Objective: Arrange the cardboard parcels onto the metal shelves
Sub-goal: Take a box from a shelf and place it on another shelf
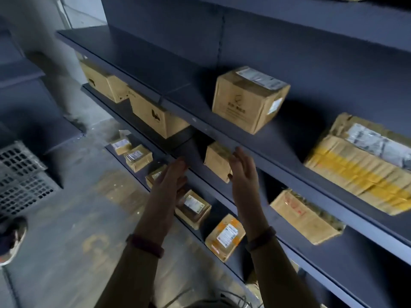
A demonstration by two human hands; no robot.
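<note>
With cardboard parcels already spread over three tiers of the metal shelves, the left hand and right hand, fingers straight and gripping nothing, flank a small brown parcel on the middle tier, which likely needs only final nudging.

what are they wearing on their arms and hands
The left sleeve and right sleeve are long and tan-brown, ending at the wrists. A maroon band sits just behind the left hand, and a darker band behind the right hand. No gloves show.
</note>
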